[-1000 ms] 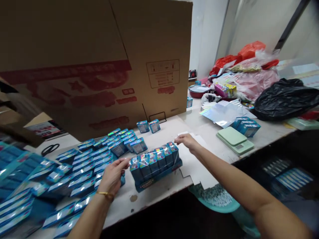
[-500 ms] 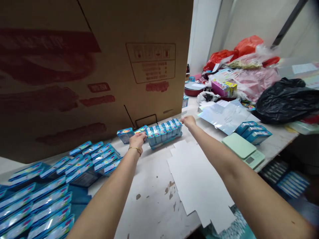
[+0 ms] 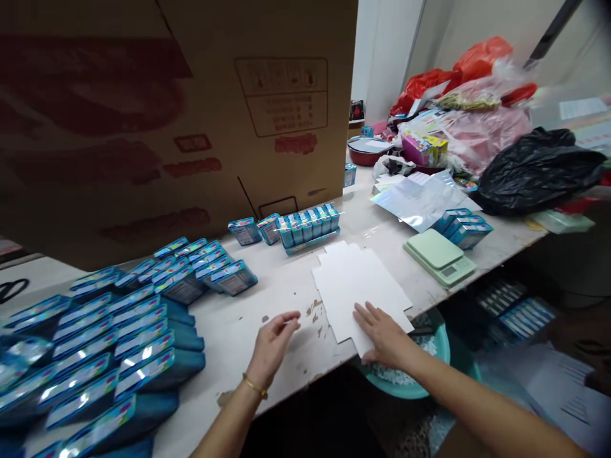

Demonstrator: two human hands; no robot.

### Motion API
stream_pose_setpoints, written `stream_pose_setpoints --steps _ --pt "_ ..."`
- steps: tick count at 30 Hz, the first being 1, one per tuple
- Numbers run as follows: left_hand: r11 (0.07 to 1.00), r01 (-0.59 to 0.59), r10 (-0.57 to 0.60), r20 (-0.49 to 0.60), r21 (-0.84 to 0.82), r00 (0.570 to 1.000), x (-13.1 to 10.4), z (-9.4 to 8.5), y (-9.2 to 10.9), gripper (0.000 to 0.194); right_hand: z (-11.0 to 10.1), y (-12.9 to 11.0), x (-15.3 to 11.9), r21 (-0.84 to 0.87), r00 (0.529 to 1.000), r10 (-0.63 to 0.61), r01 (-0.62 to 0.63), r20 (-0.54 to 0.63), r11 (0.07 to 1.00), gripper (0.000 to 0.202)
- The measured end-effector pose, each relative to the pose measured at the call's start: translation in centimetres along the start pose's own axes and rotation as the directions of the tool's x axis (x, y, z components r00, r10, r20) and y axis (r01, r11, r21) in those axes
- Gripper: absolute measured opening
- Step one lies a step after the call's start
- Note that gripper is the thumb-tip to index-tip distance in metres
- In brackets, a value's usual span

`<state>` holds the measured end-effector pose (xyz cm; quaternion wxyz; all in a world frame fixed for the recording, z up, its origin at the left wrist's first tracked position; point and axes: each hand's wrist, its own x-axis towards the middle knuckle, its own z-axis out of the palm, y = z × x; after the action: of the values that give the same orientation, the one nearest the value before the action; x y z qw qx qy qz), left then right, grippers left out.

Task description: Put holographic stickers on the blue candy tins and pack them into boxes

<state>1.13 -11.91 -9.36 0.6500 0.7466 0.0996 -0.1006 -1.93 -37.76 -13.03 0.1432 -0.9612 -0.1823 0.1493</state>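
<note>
My left hand hovers over the near part of the table, fingers curled toward the thumb with a gap between them and nothing visible in it. My right hand lies with spread fingers on the near end of the white card sheets. Beyond the sheets, a row of small blue boxes stands in a blue tray against the big carton. Two more blue boxes stand just left of that row. Many blue boxes fill the table's left side in rows.
A large brown carton blocks the back left. At right are a green scale, blue boxes, silvery sheets and a black bag. A teal basin sits below the table edge.
Both hands have come back from the tray row toward the table's near edge. My left hand has left the boxes; my right hand has come down on the white sheets. The view has shifted.
</note>
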Motion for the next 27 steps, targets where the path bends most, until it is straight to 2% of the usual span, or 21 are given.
stream_pose_setpoints --steps 3,6,8,11,13,17,19,24,27 --pt "0.995 0.075 -0.074 0.027 -0.06 0.997 -4.7 -0.3 -1.2 0.039 -1.3 0.7 0.3 0.025 0.999 -0.04 0.039 0.036 0.999 0.083" --pt "0.988 0.128 -0.129 -0.003 -0.086 0.992 -8.2 -1.6 -2.4 0.042 -3.3 1.4 0.5 0.106 0.993 -0.107 0.102 0.039 0.989 0.052" --pt "0.987 0.143 -0.146 -0.037 -0.079 0.989 -10.0 -2.9 -3.5 0.044 -3.8 1.8 0.3 0.179 0.987 -0.16 0.16 -0.01 0.971 0.029" --pt "0.986 0.146 -0.152 -0.071 -0.076 0.986 -12.3 -4.8 -5.5 0.048 -3.5 2.1 -0.1 0.239 0.97 -0.198 0.228 -0.144 0.944 0.015" --pt "0.986 0.149 -0.155 -0.078 -0.077 0.985 -13.7 -5.8 -6.7 0.05 -3.0 2.1 -0.4 0.234 0.972 -0.174 0.208 -0.157 0.95 0.012" --pt "0.982 0.175 -0.18 -0.075 -0.065 0.981 -16.4 -7.5 -8.6 0.051 -3.1 1.6 -0.7 0.202 0.997 -0.076 0.075 -0.003 0.977 0.019" --pt "0.981 0.18 -0.186 -0.085 -0.076 0.979 -17.5 -8.1 -9.4 0.051 -3.5 1.0 -0.9 0.139 0.999 -0.038 0.032 0.036 0.99 0.023" --pt "0.971 0.176 -0.196 -0.119 -0.16 0.973 -19.0 -8.9 -11.1 0.052 -3.3 -0.9 -1.4 -0.187 0.999 -0.046 0.044 -0.006 0.981 0.041" --pt "0.961 0.207 -0.232 -0.124 -0.186 0.965 -19.4 -8.7 -11.6 0.053 -3.0 -1.2 -1.4 -0.183 0.999 -0.015 0.009 -0.032 0.983 0.03"
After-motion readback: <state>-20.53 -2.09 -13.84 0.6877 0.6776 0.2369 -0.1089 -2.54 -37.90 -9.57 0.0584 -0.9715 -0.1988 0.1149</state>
